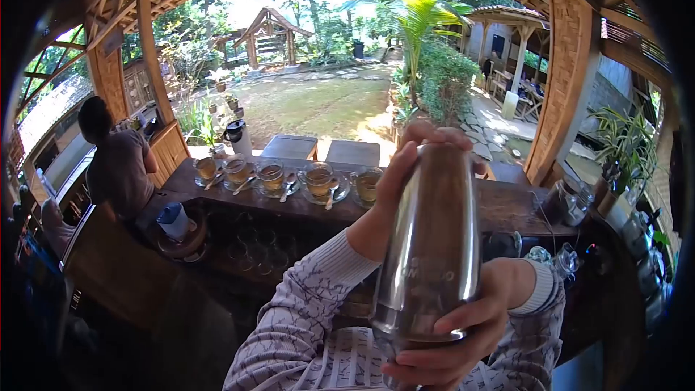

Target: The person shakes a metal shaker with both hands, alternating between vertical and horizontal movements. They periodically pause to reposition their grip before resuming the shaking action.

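Note:
A steel cocktail shaker (431,246) is held up close to the camera, tilted slightly, its large tin uppermost. My left hand (416,152) is closed over the top end, fingers wrapped across it. Lower down, my right hand (463,333) grips the shaker around the rim where the tin meets its lower part. That lower part is mostly covered by the fingers. Beyond the shaker, several glass cups of amber drink (318,179) stand in a row on saucers with spoons along the wooden counter (499,206); neither hand touches them.
A person (119,156) stands at the left, turned away. Nearer is a blue-and-white container (174,221) on a round stand. Empty glasses (260,250) sit on a shelf beneath the counter. Jars (572,203) and a potted plant (622,141) are at the right. Stools (352,152) stand beyond the counter.

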A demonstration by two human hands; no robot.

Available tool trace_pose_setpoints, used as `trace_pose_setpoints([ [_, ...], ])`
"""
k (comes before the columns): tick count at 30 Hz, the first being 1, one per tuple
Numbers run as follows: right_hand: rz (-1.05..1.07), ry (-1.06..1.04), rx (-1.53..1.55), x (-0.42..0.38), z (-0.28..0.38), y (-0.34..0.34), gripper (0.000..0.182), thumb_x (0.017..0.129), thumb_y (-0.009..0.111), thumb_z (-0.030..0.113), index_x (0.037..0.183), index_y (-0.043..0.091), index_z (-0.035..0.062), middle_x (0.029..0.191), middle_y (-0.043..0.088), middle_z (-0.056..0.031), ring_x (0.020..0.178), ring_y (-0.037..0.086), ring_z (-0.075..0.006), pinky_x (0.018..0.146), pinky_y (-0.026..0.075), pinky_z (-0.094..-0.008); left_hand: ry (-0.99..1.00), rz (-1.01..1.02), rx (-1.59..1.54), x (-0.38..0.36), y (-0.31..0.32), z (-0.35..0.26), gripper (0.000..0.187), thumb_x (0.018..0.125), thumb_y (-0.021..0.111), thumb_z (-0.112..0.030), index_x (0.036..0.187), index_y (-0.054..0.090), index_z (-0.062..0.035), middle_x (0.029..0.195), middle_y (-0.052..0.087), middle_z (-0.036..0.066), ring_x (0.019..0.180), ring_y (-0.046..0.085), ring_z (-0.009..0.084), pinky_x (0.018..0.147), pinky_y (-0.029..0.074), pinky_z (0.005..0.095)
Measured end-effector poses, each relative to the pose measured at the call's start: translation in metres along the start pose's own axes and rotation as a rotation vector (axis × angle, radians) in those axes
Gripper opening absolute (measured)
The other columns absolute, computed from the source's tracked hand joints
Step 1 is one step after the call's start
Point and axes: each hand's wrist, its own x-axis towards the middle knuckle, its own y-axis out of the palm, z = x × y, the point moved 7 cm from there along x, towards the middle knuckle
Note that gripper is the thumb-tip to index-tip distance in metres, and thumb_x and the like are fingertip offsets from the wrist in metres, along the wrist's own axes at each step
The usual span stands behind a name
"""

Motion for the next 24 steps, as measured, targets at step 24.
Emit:
trace_pose_setpoints([
  [24,-0.292,0.986,0.482,-0.024,-0.062,0.192,0.023,0.074,0.066,0.025,0.097,0.063,0.0255,0.104,0.061,-0.0072,0.102,0.058,-0.0289,0.086,0.045,-0.0426,0.070,-0.646,-0.234,-0.153,-0.145,-0.136,0.044,0.091,0.042,-0.040,0.122,0.047,-0.0078,0.118,0.051,0.015,0.110,0.051,0.0284,0.092,0.046,0.0432],
])
